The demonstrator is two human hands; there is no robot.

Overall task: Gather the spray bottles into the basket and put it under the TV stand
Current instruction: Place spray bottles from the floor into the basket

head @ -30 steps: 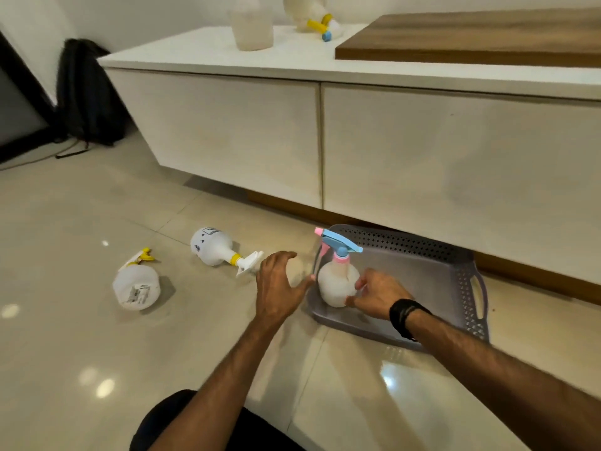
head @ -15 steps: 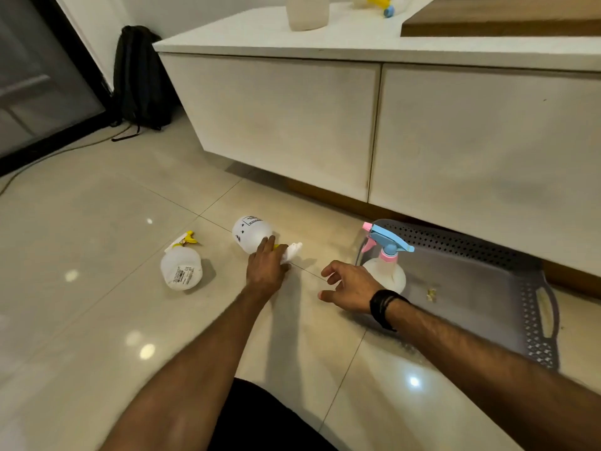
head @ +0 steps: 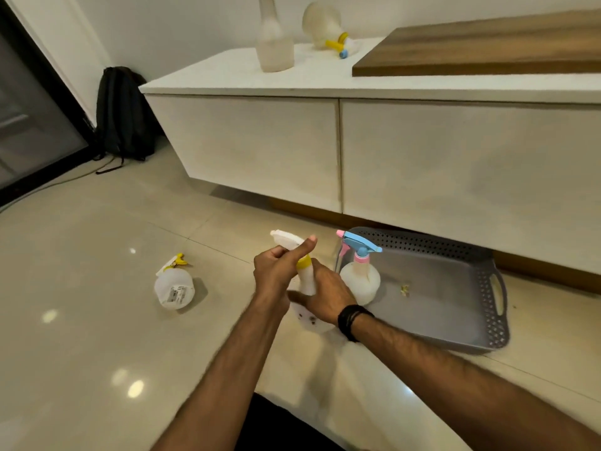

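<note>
Nearest to me, my two forearms reach up from the bottom of the view and meet just below centre, where both hands hold one white spray bottle with a yellow collar (head: 305,277) upright above the tiled floor (head: 81,320). My left hand (head: 279,270) is curled round its trigger head, thumb lying up along the white nozzle toward 1 o'clock; my right hand (head: 325,299), with a black wristband (head: 352,319) behind it, wraps the body lower down, so the bottle's base shows only as a blurred white patch beneath my fingers. Just at 3 o'clock from that hand, touching or nearly touching it, a pink-and-blue-headed spray bottle (head: 359,278) stands upright in the near left corner of the grey perforated basket (head: 487,327), which rests on the floor with its far edge tucked below the white TV stand (head: 455,164). A small yellowish scrap (head: 404,289) lies on the basket's bottom. Out at 9 o'clock from my hands, well apart, a second yellow-triggered spray bottle (head: 174,286) lies on its side on the tiles, label up. Farther off, on top of the stand at 12 o'clock, a frosted bottle (head: 274,43) stands upright beside another spray bottle lying on its side (head: 325,27), with a wooden board (head: 487,47) at 1 o'clock. A black backpack (head: 122,115) leans in the corner at 10 o'clock.
</note>
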